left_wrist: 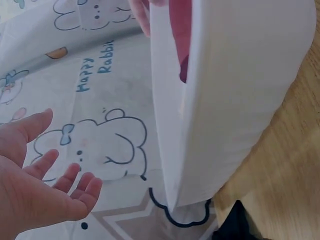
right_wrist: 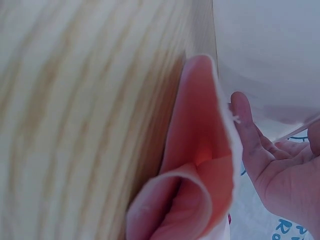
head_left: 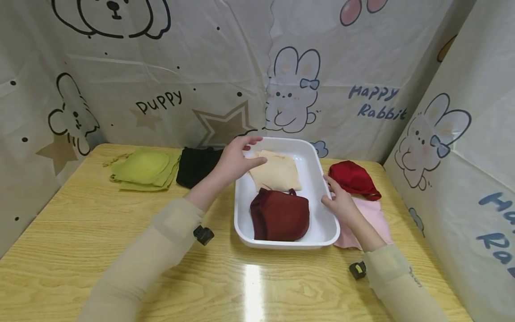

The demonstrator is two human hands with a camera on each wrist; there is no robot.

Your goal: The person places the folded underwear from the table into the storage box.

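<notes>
A white plastic tray (head_left: 319,230) stands on the table. Inside it, a folded dark red bra (head_left: 281,217) lies at the near end and a folded beige cloth garment (head_left: 277,172) at the far end. My left hand (head_left: 237,156) hovers over the tray's far left side, fingers loosely spread and holding nothing. In the left wrist view that hand (left_wrist: 50,185) is apart from the tray wall. At the right rim, my right hand (head_left: 342,203) holds the tray, thumb over the edge. From the right wrist, the hand's (right_wrist: 280,175) fingers lie against the tray's outside.
Left of the tray lie a yellow-green folded bra (head_left: 145,167) and a black folded garment (head_left: 197,165). On the right are a red bra (head_left: 352,179) and a pink cloth garment (head_left: 376,219), partly under my right arm. A printed sheet (head_left: 225,67) hangs behind the wooden table (head_left: 80,250).
</notes>
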